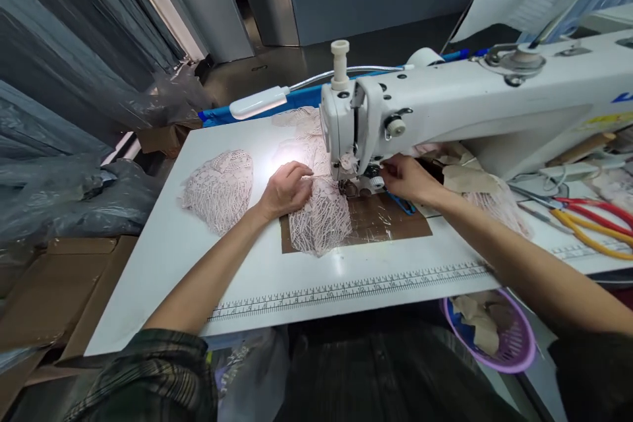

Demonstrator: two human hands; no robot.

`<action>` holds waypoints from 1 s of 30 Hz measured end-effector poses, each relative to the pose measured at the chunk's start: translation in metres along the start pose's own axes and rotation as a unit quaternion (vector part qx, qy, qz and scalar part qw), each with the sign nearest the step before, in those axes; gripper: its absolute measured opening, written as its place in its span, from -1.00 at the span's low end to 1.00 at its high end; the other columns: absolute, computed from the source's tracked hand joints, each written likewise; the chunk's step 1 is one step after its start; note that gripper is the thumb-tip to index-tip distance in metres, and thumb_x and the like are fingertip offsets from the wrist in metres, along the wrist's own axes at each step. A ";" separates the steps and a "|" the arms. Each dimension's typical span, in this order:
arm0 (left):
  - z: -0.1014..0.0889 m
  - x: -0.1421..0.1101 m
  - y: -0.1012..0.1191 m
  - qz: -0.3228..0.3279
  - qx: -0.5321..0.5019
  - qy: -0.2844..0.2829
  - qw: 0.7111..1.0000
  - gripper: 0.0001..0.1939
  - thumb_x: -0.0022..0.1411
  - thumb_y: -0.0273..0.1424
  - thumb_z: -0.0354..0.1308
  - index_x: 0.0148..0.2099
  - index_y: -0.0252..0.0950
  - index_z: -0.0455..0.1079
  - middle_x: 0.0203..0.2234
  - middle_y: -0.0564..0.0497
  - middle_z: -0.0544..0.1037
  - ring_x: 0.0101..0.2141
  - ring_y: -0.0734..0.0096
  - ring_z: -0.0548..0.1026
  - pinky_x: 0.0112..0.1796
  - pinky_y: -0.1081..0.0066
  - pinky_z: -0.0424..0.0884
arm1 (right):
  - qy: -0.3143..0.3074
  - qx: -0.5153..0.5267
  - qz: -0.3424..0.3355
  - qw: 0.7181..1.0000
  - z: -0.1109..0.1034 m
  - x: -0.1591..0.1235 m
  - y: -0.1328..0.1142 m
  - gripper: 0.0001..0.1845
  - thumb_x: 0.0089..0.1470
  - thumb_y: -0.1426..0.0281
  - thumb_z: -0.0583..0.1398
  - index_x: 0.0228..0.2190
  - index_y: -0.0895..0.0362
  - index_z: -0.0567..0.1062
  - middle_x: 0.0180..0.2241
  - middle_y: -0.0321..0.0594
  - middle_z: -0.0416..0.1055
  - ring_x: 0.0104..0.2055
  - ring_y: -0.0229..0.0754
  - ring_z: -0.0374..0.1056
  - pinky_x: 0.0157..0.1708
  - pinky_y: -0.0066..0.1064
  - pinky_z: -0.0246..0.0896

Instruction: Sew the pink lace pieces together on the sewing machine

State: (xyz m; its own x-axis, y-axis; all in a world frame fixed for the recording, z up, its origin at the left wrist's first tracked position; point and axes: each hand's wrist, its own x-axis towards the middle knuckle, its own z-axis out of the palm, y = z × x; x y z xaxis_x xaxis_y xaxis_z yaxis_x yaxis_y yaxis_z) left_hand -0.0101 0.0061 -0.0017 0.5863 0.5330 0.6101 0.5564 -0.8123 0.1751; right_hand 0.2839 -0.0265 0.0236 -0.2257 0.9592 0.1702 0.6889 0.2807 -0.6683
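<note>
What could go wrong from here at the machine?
The right hand is close to the needle area of the machine; fingers might get caught if it runs.
The lace is openwork, so it could snag or pucker beside the left hand.
The yellow-handled scissors lie near the right forearm, which might knock them.

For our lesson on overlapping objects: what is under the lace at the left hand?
The lace lies partly over a brown sheet, visible on both sides of it. What the lace and left hand cover cannot be seen.
</note>
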 end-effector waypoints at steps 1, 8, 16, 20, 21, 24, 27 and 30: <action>-0.003 0.002 0.003 0.013 0.018 -0.002 1.000 -0.87 0.24 -0.41 0.08 -0.18 -0.34 0.37 -0.28 -0.13 0.52 -0.28 0.28 0.50 -0.29 0.24 0.50 | -0.003 0.002 0.010 1.000 0.001 -0.010 0.000 -0.79 0.13 0.41 0.15 -0.24 0.23 0.53 -0.41 -0.18 0.46 -0.43 -0.20 0.38 -0.42 -0.38 0.32; -0.033 -0.009 0.071 0.160 -0.046 -0.151 0.974 -0.75 0.27 -0.25 0.12 -0.10 -0.32 0.36 -0.30 -0.08 0.54 -0.30 0.29 0.53 -0.34 0.26 0.53 | -0.082 0.028 -0.141 0.986 0.010 -0.046 -0.012 -0.74 0.10 0.49 0.07 -0.25 0.16 0.53 -0.27 -0.12 0.51 -0.27 -0.14 0.43 -0.22 -0.31 0.34; -0.003 -0.026 0.080 0.028 -0.044 -0.091 0.995 -0.91 0.39 -0.51 -0.09 -0.13 -0.33 0.23 -0.31 -0.08 0.52 -0.37 0.42 0.52 -0.40 0.44 0.49 | -0.119 -0.014 -0.251 0.961 0.036 -0.052 -0.013 -0.68 0.13 0.54 0.04 -0.13 0.24 0.49 -0.18 0.00 0.45 -0.13 -0.06 0.37 -0.09 -0.20 0.34; 0.003 -0.012 0.066 -0.079 -0.079 -0.015 0.994 -0.91 0.41 -0.44 -0.12 -0.18 -0.27 0.18 -0.39 0.01 0.46 -0.50 0.50 0.43 -0.49 0.47 0.39 | -0.114 -0.045 -0.315 0.941 0.045 -0.059 -0.013 -0.66 0.14 0.51 0.07 -0.06 0.20 0.48 -0.03 0.01 0.40 0.00 0.02 0.28 0.04 -0.05 0.24; 0.004 -0.011 0.065 -0.070 -0.099 -0.022 0.992 -0.91 0.40 -0.42 -0.12 -0.20 -0.27 0.17 -0.36 -0.01 0.48 -0.46 0.49 0.46 -0.45 0.46 0.41 | -0.118 -0.052 -0.321 0.938 0.046 -0.060 -0.012 -0.67 0.13 0.51 0.08 -0.09 0.19 0.50 -0.05 -0.02 0.42 -0.01 0.02 0.27 0.04 -0.03 0.23; 0.002 -0.013 0.067 -0.004 -0.132 -0.093 0.987 -0.89 0.36 -0.33 0.00 -0.18 -0.26 0.19 -0.27 -0.06 0.52 -0.31 0.39 0.52 -0.32 0.37 0.49 | -0.122 -0.047 -0.313 0.941 0.047 -0.061 -0.010 -0.69 0.12 0.53 0.08 -0.14 0.18 0.52 -0.12 -0.05 0.45 -0.07 -0.02 0.28 0.00 -0.08 0.24; 0.000 -0.018 0.067 0.048 -0.098 -0.137 0.984 -0.69 0.25 -0.26 0.19 -0.04 -0.31 0.28 -0.24 -0.11 0.54 -0.23 0.26 0.53 -0.23 0.23 0.51 | -0.116 -0.034 -0.304 0.945 0.047 -0.062 -0.009 -0.69 0.12 0.52 0.09 -0.14 0.16 0.53 -0.09 -0.05 0.45 -0.08 -0.03 0.28 -0.01 -0.08 0.24; -0.002 -0.019 0.062 0.072 -0.100 -0.134 0.983 -0.79 0.25 -0.38 0.19 -0.07 -0.32 0.38 -0.19 -0.16 0.55 -0.18 0.26 0.54 -0.20 0.24 0.52 | -0.109 -0.014 -0.301 0.947 0.047 -0.063 -0.007 -0.66 0.12 0.53 0.08 -0.09 0.16 0.52 -0.06 -0.06 0.45 -0.05 -0.03 0.28 0.02 -0.06 0.24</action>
State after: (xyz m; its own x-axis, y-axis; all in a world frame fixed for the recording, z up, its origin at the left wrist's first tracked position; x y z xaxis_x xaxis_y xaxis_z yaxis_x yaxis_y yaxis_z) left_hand 0.0122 -0.0548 -0.0014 0.7993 0.4311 0.4186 0.3455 -0.8997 0.2669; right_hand 0.2611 -0.0910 -0.0162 -0.7175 0.5969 0.3590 0.4079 0.7779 -0.4781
